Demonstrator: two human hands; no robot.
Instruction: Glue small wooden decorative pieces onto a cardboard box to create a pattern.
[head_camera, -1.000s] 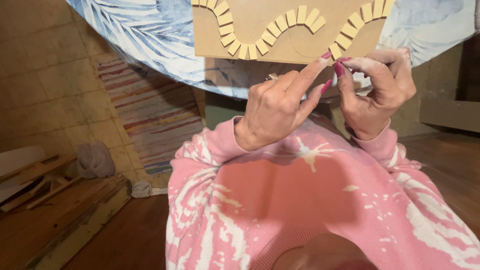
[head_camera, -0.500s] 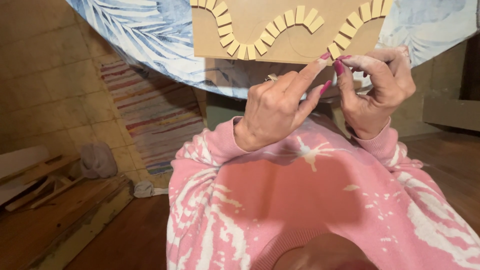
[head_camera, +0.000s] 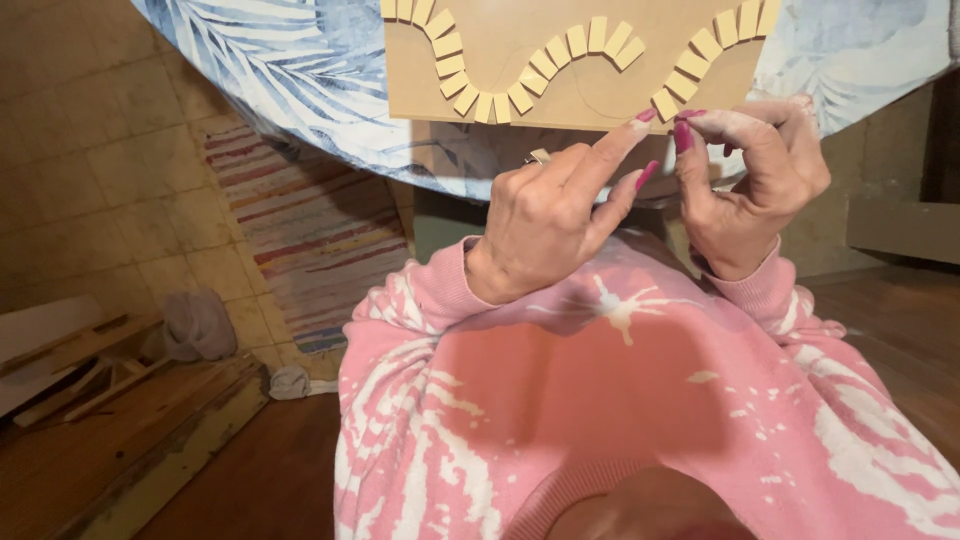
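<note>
Working position: both hands raised at the near edge of the desk (head_camera: 300, 80), which carries a blue-and-white leaf-print cloth; view looks down over a pink-and-white sweatshirt (head_camera: 600, 420)
Left hand (head_camera: 560, 215): loosely curled; forefinger stretched out, its tip touching the lower edge of the board; a ring shows on one finger; whether anything is gripped cannot be told
Right hand (head_camera: 755, 190): fingers bent inward, thumb and forefinger pressed together just below the board's lower right corner; any piece pinched between them is too small to tell
Board (head_camera: 570, 95): flat tan panel lying on the desk, near edge overhanging toward the person; pencilled curves on its face
Tiles (head_camera: 545, 65): small pale rectangular pieces set side by side along a wavy line across the board; row ends close to the two fingertips
Floor area: striped rug (head_camera: 310, 230) left of the desk; wooden planks (head_camera: 90, 400) lower left; grey cloth bundle (head_camera: 200, 325) beside them
</note>
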